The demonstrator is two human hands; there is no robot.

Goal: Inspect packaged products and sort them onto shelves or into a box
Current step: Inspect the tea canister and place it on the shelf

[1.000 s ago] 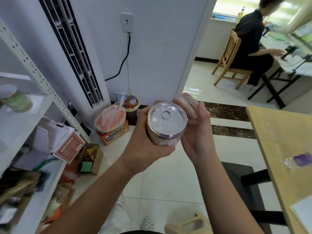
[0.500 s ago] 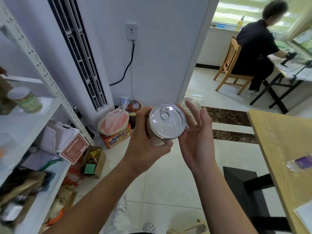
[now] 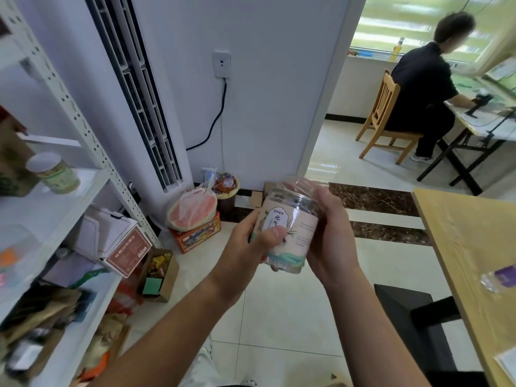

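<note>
I hold a clear plastic jar [image 3: 296, 236] with a pink label and printed characters in front of me, above the tiled floor. My left hand [image 3: 248, 247] grips the jar's left side, thumb pressed across the label. My right hand [image 3: 329, 241] wraps the jar's right side and its clear cap [image 3: 296, 184], which sits at the jar's top. The label faces me and the jar stands nearly upright. A white metal shelf unit [image 3: 92, 146] stands at the left, with a green-labelled jar [image 3: 54, 174] lying on one shelf.
Boxes [image 3: 117, 247] and bags crowd the lower shelves. An open cardboard box [image 3: 159, 275], an orange carton [image 3: 195, 236] and a bagged watermelon half [image 3: 192, 210] lie on the floor. A wooden table [image 3: 472, 261] stands at right. A seated person [image 3: 421, 88] works at a far desk.
The jar was tipped with its pull-tab metal end toward me; now it is turned upright with the label facing me. My right hand has brought the clear cap onto the jar's top.
</note>
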